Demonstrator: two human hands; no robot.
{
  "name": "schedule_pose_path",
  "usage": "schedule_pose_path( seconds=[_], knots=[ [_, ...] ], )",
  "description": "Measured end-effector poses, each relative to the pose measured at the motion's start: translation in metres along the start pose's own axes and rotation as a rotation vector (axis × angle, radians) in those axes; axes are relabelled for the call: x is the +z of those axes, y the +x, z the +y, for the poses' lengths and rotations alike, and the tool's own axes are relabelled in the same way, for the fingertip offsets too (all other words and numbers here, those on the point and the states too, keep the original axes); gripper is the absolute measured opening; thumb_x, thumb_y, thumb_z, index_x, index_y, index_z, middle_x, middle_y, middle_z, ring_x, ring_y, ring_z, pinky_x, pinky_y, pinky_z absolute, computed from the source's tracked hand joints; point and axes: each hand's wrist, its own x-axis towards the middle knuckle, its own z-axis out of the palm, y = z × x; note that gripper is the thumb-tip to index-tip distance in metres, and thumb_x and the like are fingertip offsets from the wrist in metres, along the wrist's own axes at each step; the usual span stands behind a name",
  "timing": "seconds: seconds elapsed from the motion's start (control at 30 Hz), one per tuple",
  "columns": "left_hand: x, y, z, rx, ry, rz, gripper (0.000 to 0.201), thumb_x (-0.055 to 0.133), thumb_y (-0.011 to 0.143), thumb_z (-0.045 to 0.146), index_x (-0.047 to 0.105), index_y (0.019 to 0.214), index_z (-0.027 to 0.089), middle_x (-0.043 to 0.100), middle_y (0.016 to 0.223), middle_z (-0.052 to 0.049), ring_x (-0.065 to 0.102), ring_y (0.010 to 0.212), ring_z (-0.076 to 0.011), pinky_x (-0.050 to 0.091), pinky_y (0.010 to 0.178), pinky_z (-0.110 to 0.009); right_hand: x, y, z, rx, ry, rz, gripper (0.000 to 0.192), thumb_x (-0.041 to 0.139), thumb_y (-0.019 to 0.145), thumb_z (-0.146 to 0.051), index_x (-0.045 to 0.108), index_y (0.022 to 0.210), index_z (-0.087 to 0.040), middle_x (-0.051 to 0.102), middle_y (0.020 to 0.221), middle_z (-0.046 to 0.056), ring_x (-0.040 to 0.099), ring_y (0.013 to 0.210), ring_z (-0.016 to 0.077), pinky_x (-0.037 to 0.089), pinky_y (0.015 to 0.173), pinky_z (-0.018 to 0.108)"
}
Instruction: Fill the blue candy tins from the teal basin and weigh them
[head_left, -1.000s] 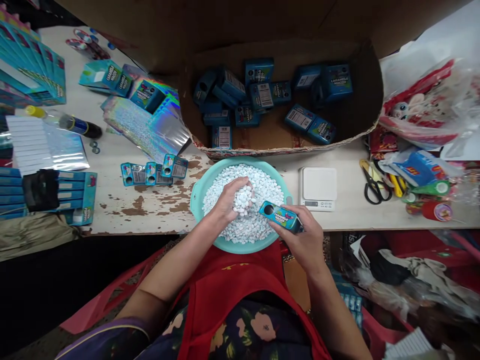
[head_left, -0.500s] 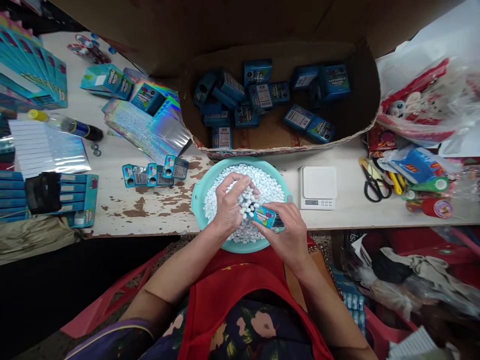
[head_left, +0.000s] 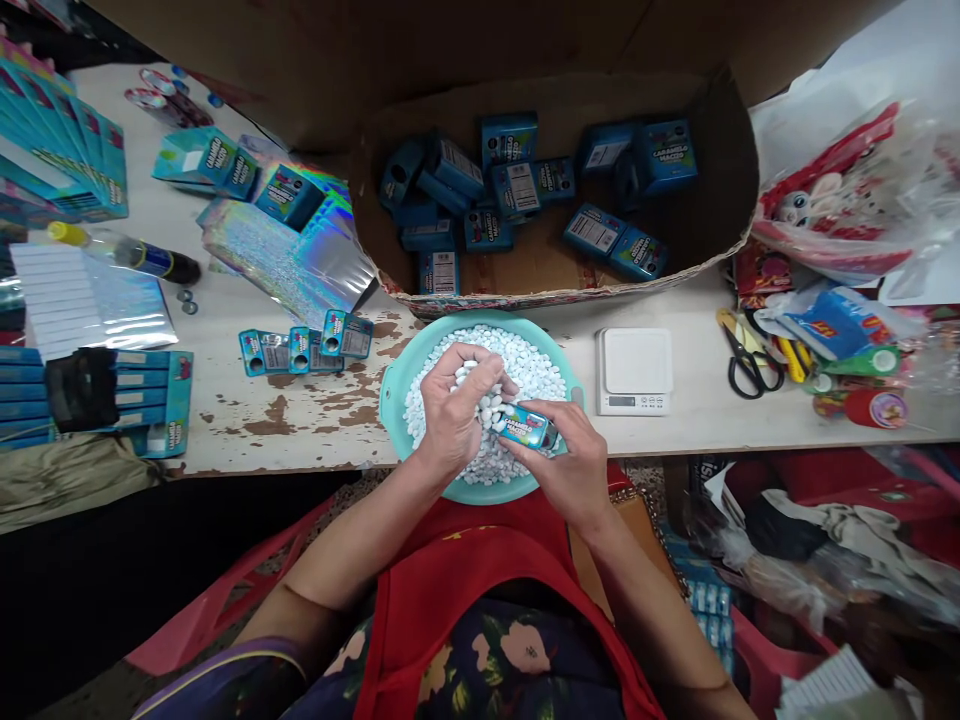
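Over a turquoise bowl (head_left: 393,385) full of small white candies (head_left: 529,362), my left hand (head_left: 455,415) is cupped around a handful of the same candies. My right hand (head_left: 571,455) grips a small blue candy box (head_left: 525,427) between thumb and fingers, printed "Caramelo Macizo". The box lies tilted, its left end against the candies at my left hand's fingers. Whether candies are passing into the box is too small to tell. Left of the bowl, a few small blue boxes (head_left: 307,345) lie on the worn white table (head_left: 345,400).
Behind the bowl stands a large cardboard box (head_left: 540,297) with several blue boxes inside. A white digital scale (head_left: 636,368) is to the right, with scissors (head_left: 750,365) beyond. Shiny holographic bags (head_left: 289,250) and a dark-liquid bottle (head_left: 161,258) lie on the left.
My right hand has turned the candy box slightly and keeps it against the left hand's candies. The whole view has shifted a little. Both hands stay over the bowl.
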Motion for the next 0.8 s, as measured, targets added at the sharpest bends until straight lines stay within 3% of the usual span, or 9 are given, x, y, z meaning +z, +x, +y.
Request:
schedule_pose_path(
  seconds=[0.27,0.8],
  knots=[
    [0.003,-0.001,0.006,0.078,0.049,-0.004,0.017,0.068,0.082,0.029,0.058,0.075,0.018,0.06,0.061,0.002,0.059,0.054,-0.0117,0.05,0.056,-0.026,0.001,-0.002,-0.001,0.039,0.017,0.018,0.034,0.079,0.075,-0.032,0.066,0.106,-0.025,0.073,0.101,0.003,0.066,0.094,0.0217,0.049,0.084,0.038],
    [0.0,-0.001,-0.006,0.134,0.161,0.025,0.02,0.066,0.084,0.032,0.057,0.074,0.018,0.061,0.061,0.002,0.06,0.055,-0.0117,0.05,0.057,-0.026,0.005,0.001,-0.003,0.037,0.009,0.038,0.033,0.08,0.074,-0.03,0.066,0.104,-0.024,0.074,0.1,0.003,0.066,0.094,0.022,0.048,0.085,0.039]
  ],
)
